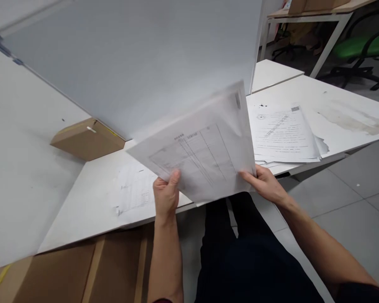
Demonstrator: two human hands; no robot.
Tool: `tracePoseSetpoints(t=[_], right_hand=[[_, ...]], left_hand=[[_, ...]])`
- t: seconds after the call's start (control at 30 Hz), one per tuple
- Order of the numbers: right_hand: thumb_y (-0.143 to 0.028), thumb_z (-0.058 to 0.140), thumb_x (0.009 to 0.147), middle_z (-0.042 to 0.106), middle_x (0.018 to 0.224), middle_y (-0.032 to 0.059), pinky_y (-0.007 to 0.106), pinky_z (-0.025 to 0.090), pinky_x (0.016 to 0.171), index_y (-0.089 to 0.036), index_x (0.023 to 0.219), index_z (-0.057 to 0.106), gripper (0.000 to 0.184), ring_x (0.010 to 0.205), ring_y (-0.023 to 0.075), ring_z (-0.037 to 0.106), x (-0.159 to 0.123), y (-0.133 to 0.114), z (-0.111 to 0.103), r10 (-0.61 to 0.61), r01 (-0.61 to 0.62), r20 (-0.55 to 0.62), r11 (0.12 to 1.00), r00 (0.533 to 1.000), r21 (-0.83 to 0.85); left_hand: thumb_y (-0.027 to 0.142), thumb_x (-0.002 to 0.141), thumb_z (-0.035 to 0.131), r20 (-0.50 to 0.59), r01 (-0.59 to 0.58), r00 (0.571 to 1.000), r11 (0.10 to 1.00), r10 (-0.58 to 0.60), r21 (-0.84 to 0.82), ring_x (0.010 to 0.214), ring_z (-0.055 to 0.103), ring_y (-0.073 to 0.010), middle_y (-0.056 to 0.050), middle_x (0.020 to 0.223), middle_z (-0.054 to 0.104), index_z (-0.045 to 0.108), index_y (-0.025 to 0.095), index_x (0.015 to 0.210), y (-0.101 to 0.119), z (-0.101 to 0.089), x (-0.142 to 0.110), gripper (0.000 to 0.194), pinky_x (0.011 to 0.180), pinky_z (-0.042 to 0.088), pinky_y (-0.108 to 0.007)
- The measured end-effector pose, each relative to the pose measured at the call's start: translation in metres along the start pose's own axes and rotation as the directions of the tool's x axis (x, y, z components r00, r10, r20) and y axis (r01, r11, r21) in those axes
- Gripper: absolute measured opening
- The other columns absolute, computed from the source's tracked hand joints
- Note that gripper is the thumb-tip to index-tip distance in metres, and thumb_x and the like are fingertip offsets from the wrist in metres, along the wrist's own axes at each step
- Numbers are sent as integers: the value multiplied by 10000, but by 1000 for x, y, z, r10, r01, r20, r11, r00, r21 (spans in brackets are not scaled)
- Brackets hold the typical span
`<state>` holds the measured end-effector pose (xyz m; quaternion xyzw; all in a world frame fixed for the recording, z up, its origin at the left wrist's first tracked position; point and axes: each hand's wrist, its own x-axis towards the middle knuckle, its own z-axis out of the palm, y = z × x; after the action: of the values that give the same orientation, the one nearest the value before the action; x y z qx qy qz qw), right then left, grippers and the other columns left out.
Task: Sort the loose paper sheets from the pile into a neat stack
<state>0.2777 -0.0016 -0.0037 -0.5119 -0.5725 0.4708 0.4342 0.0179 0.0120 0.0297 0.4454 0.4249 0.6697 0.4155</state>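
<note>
Between my two hands a stack of printed paper sheets [205, 147] is held up, tilted, above the front edge of the white table [82, 210]. My left hand [166, 193] pinches its lower left edge, thumb on top. My right hand [262, 181] grips the lower right edge, thumb also on the printed face. A table-like printed grid shows on the top sheet, slightly blurred. Left of and below the held stack, other printed sheets [134, 189] lie on the table, partly hidden by it. To the right rests another pile of printed pages [282, 134], somewhat uneven at its edge.
A large whiteboard [145, 63] stands at the back of the table. A cardboard box [88, 141] sits by the wall at left. Larger cardboard boxes [113, 265] are under the table's front edge. A green chair [363, 46] and another desk [309, 17] are at upper right.
</note>
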Motion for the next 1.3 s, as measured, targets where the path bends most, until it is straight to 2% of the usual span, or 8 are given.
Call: tracePoseSetpoints(t=[0.07,0.17,0.4,0.63,0.8,0.93,1.17,1.3], right_hand=[[-435,564,804,677,883,47,333,490,721,-186,894,656,281,866,247,611,20,-14,1,-87,88,-25,995,996,43],[-430,597,779,678,960,56,364,489,797,-186,984,649,323,939,251,606,45,-19,5,-168,165,8,976,986,144],[-385,670,725,672,1046,65,385,486,838,-201,1061,639,384,979,241,609,57,0,14,-193,174,50,951,980,254],[-408,606,777,693,1003,44,399,476,853,-207,984,696,302,976,244,615,55,-10,16,-226,219,20,959,974,178],[-406,627,754,700,975,55,393,492,813,-198,963,703,305,941,246,629,56,1,15,-120,102,119,983,986,153],[-416,618,752,704,959,42,370,484,820,-196,915,711,289,946,242,626,56,11,14,-116,100,87,981,989,166],[-463,583,756,699,814,37,341,486,688,-175,789,704,314,792,239,633,60,23,14,-50,54,92,998,994,-40],[-449,496,831,670,768,19,284,452,618,-191,794,671,314,727,199,614,60,-17,-12,-277,271,12,927,961,-259]], left_hand=[[275,677,728,-19,-144,989,989,145,18,1058,586,-218,-34,986,693,672,201,986,18,8,11,323,997,412,-411],[294,644,753,-22,-218,975,975,219,31,1013,609,-226,-32,972,697,668,212,996,25,11,22,371,956,447,-422],[262,623,766,43,-159,987,987,157,39,946,633,-210,-50,945,700,680,195,973,-2,0,25,367,913,476,-384],[346,595,773,-30,-167,985,978,172,123,953,627,-219,-43,914,705,698,190,923,1,6,22,371,928,471,-404],[342,591,770,19,-72,997,984,70,164,915,638,-228,-55,843,711,716,172,830,-5,2,18,298,910,479,-419],[353,605,756,-18,-115,993,977,120,178,937,629,-226,-46,868,707,711,187,843,-7,1,16,294,917,475,-409],[345,627,745,-4,-35,999,987,36,157,942,627,-217,-53,898,703,694,183,898,-8,0,13,320,919,469,-396],[330,643,744,16,-145,989,985,145,89,1019,598,-210,-48,994,677,647,231,992,14,-7,19,376,934,456,-393]])
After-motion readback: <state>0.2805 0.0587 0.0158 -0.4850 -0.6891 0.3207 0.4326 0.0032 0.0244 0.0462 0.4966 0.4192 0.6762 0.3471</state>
